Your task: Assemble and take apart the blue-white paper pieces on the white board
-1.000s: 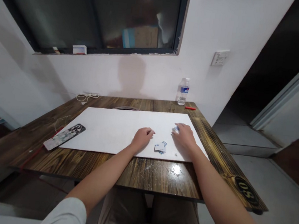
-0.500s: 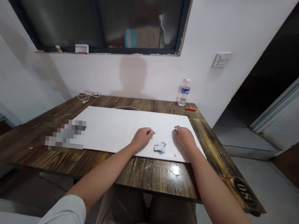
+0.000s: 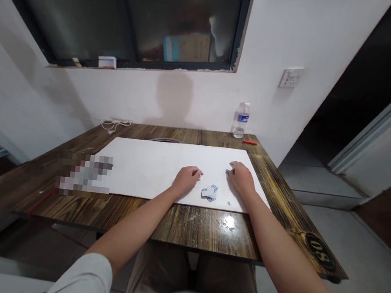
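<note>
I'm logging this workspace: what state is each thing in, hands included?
Left hand: fingers curled, nothing visibly held.
Right hand: fingers bent at a small blue-and-white piece, grip unclear.
Pile of pieces: loose, overlapping.
White board: lying flat.
Bottle: upright, looks capped.
Red stick: lying down.
White cable: loosely bundled.
Wall socket: nothing plugged in.

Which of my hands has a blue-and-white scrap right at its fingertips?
Your right hand: a small scrap shows at its fingertips. Your left hand is loosely curled, with no scrap visible in it, beside the pile.
</note>
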Tool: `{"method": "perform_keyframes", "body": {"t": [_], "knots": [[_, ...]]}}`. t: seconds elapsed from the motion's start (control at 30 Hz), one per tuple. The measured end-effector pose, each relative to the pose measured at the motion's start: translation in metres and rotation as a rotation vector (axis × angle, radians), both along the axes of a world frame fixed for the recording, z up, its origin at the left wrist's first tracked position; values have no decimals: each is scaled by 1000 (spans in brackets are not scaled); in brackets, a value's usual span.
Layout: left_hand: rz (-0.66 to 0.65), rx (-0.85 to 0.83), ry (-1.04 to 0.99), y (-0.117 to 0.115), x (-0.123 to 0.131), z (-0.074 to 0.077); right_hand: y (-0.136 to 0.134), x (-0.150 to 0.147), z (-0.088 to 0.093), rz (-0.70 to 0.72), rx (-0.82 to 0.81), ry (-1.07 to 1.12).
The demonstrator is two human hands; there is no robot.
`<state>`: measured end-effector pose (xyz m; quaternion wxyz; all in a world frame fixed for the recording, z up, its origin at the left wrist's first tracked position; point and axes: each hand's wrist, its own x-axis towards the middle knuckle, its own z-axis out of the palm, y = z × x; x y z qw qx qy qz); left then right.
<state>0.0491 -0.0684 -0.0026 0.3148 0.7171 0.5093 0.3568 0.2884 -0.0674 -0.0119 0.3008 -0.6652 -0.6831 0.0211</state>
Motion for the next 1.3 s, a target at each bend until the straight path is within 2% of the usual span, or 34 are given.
{"method": "perform_keyframes", "body": {"t": [0.07,0.17,0.27,0.33,0.43,0.57,0.67,0.8,0.9,1.03,1.3], "knots": [[1,3,-3,0,0,0,2,1,0,22,14,113],[-2,27,5,-1,-1,2,4,-1,3,128,0,407],[1,50,27,-1,-1,3,1,-7,10,369,-123,706],[3,60,42,-1,0,4,-4,-12,14,545,-251,793],[4,67,51,-1,0,4,-11,-19,18,688,-396,724],[-7,77,37,0,-1,2,-12,-25,17,750,-332,469],[-6,80,38,0,-1,1,-10,-24,16,655,-208,288],[-6,47,31,0,-1,0,-11,-10,15,254,-67,20],[-12,25,9,1,-1,-1,-12,3,15,40,-125,-149],[-9,11,-5,0,0,-1,-11,7,16,23,-236,-242],[-9,22,14,-1,0,2,-8,2,13,44,-192,-295]]}}
